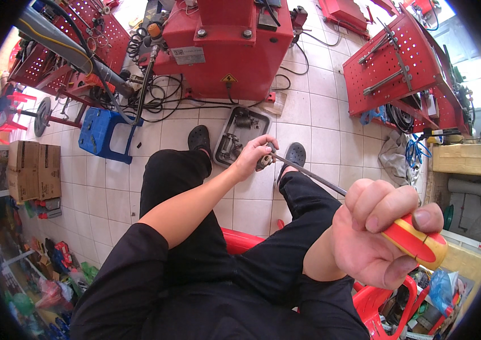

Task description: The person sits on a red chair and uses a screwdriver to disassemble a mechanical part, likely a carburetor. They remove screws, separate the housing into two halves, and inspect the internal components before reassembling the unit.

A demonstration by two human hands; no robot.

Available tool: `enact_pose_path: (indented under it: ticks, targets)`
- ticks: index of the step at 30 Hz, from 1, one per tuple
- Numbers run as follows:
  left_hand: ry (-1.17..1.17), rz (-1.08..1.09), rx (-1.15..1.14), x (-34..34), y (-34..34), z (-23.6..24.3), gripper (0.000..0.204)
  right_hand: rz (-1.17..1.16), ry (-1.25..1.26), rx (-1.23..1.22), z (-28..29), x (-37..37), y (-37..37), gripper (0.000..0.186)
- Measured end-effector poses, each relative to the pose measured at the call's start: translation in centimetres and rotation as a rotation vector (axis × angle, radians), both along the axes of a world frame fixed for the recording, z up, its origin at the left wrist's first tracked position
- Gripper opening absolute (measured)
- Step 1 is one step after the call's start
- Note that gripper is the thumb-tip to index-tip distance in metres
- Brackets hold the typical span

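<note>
My right hand (373, 232), raised at the right, is closed round the red and yellow handle of a long screwdriver (416, 241). Its thin metal shaft slants left and away, down to my left hand (253, 157). There the fingers are wrapped round a small dark metal part (264, 162), whose exact kind I cannot make out. The screwdriver's tip meets or lies right beside that part; the fingers partly hide the spot. Just beyond the left hand, a grey tray (216, 158) on the floor holds several metal parts, among them a cylindrical one (244, 121).
A big red machine (234, 62) stands ahead, with black cables along the tiles. To the left are a blue stool (104, 136) and cardboard boxes (31, 170). A red perforated tool cart (382, 68) stands at the right. My feet flank the tray; a red chair (376, 306) is beneath me.
</note>
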State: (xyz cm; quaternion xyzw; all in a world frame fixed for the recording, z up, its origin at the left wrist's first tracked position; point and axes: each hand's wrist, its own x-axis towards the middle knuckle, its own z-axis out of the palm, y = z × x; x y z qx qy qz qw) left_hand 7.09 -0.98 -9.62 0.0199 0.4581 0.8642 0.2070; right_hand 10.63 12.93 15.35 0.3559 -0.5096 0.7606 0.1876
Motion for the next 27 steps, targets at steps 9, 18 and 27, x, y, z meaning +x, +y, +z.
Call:
enact_pose_path:
  ticks: [9,18,27]
  targets:
    - [-0.008,0.006,-0.025,0.0,0.1,-0.5,0.03,0.004,0.009,0.008,-0.2,-0.3,0.1,0.045]
    - [0.083,0.037,-0.123,-0.2,0.4,-1.0,0.035,-0.069,-0.047,-0.032,-0.4,-0.4,-0.3,0.056]
    - [0.017,-0.027,-0.132,0.3,0.4,-2.0,0.04,-0.158,0.152,0.167,-0.5,-1.5,-0.6,0.048]
